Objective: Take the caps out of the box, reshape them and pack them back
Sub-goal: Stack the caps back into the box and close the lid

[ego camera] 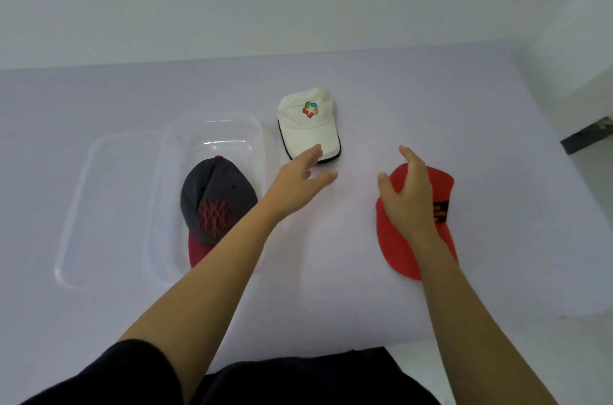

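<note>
A clear plastic box (pixel 212 129) stands on the table at the left. Inside it lies a dark grey cap (pixel 215 199) with a maroon brim and a red stitched logo. A white cap (pixel 310 124) with a coloured logo rests on the table beyond the box's right side. A red cap (pixel 441 185) lies flat at the right. My left hand (pixel 300 177) hovers open, fingers reaching toward the white cap's brim. My right hand (pixel 406 192) is open above the red cap and covers part of it; whether it touches the cap I cannot tell.
The box's clear lid (pixel 99 205) lies flat left of the box. The lilac table (pixel 331 255) ends at a pale wall behind. A dark object (pixel 587 135) sits off the table's right edge. Black clothing shows at the bottom.
</note>
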`<state>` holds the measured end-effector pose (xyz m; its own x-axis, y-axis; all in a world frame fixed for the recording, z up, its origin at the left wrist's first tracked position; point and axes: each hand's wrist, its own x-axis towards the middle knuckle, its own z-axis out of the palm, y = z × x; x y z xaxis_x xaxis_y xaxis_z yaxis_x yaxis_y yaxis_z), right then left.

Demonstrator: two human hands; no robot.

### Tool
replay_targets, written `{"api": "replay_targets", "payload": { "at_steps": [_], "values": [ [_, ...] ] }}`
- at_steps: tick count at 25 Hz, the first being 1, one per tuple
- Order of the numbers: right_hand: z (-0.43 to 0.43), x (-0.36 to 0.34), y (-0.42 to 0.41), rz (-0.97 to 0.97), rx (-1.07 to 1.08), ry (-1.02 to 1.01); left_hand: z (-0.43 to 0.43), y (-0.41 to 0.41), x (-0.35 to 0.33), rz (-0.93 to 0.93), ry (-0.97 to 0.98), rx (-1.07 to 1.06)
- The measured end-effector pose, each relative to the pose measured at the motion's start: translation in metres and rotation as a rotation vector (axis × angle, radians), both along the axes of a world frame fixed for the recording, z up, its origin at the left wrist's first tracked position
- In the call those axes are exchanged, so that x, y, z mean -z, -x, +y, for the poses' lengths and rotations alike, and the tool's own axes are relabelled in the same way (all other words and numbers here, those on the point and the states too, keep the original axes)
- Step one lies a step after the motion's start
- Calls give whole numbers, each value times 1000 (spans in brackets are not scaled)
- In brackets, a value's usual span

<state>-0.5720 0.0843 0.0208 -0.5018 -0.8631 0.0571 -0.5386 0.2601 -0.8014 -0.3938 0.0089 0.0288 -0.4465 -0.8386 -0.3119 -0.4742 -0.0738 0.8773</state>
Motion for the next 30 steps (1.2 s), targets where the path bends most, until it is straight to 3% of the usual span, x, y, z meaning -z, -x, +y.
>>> {"api": "replay_targets", "payload": {
  "at_steps": [4, 9, 14, 18, 23, 27, 30],
  "values": [
    [34, 17, 86, -145, 145, -191, 19, 70, 33, -36, -213, 77],
    [43, 44, 130, -538, -61, -443, 27, 125, 57, 29, -468, 67],
    [34, 56, 128, -409, -44, -403, 13, 133, 56, 99, -639, 118],
    [31, 38, 105, -406, -182, -297, 1, 113, 41, 125, -674, 201],
    [19, 0, 59, -326, -225, -202, -18, 65, 2, 121, -605, 312],
    [-4, -34, 1, -229, -184, -12, -42, 3, -49, 173, -391, 244],
    [-25, -45, -45, -269, -193, 43, -69, -64, -92, 187, -207, 176]
  ]
}}
